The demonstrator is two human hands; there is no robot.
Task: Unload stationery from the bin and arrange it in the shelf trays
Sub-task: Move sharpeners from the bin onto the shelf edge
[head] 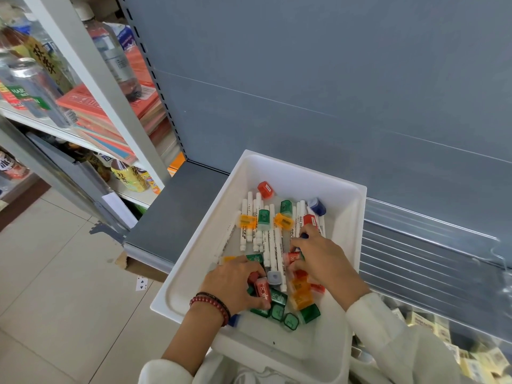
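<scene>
1. Bin (352,217): white, open top, sits on the grey shelf (177,206), far edge near the grey back panel. Clear ribbed tray (429,259) lies just beside it, to the R.

2. Contents: white pens (273,236) lie roughly parallel along the bin's mid section. Small sharpeners in red, green, orange and blue are scattered over and around them. Two orange sharpeners (247,221) rest across the pens at the far end. A cluster of green sharpeners (277,309) sits at the near end.

3. L hand (235,284): inside the bin, near-left, palm down. Fingers curl over the near cluster. Thumb and fingers hold the rabbit sharpener (262,291), a red piece w/ a white rabbit print, upright beside the thumb. Bead bracelet (210,303) on the wrist.

4. R hand (321,259): inside the bin, mid-right, palm down. Fingers narrow, tips pinching the red sharpener (292,257), which lies against the near ends of the pens. A blue piece shows at the index finger; contact cannot be told.

5. Grey sharpener (274,277): between both hands, touching neither.

6. Misc: a playing card (141,283) lies on the tiled floor, L of the bin. Bottles and stacked notebooks (110,115) fill the unit at far L.
</scene>
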